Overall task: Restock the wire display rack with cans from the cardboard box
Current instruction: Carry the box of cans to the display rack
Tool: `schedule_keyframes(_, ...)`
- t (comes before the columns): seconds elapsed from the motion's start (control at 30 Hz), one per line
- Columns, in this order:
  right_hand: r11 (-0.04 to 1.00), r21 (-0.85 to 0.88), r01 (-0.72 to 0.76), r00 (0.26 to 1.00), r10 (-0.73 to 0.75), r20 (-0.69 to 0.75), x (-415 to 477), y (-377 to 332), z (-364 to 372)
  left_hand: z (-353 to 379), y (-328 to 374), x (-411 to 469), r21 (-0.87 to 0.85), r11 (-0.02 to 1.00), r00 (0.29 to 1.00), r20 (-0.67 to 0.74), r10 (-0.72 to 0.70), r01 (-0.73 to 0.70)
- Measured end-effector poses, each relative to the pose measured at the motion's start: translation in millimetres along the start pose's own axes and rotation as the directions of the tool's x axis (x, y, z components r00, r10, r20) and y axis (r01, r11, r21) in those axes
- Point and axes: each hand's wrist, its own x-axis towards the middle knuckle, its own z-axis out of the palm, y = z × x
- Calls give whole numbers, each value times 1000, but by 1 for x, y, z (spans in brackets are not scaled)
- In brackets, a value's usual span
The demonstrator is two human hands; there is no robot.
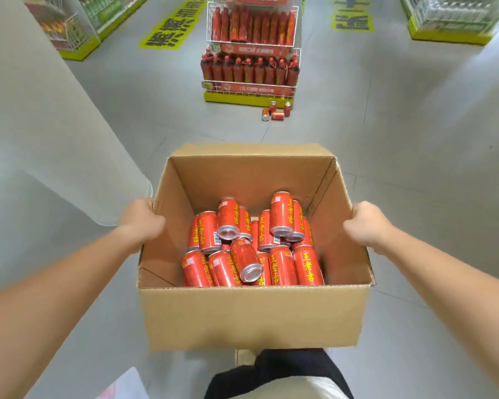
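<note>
An open cardboard box [251,315] is held in front of me above the floor. Several red cans [251,249] with yellow lettering lie jumbled inside it, some on their sides. My left hand [143,221] grips the box's left wall, fingers curled over the rim. On the opposite wall, my right hand [363,223] holds the rim the same way. The wire display rack [251,50] stands straight ahead on a yellow base, its two tiers filled with red bottles.
A few loose red cans [275,111] lie on the grey floor at the rack's front right corner. A wide grey pillar [41,133] rises at my left. Shelving on yellow bases lines the far left and far right. Yellow floor lettering [167,30] lies beyond.
</note>
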Motion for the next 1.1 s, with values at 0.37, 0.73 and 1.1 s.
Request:
schedule_keyframes(0.37, 999, 45, 31, 999, -32, 15, 274, -173, -34, -39, 119, 308, 3, 1000, 1000, 5, -4, 4)
schedule_keyframes(0.73, 999, -1, 40, 999, -40, 3, 531, -360, -73, -80, 219, 600, 29, 999, 999, -20, 25, -25)
schedule_keyframes(1.1, 995, 63, -83, 995, 86, -48, 766, -507, -44, -109, 294, 905, 95, 991, 996, 35, 88, -91)
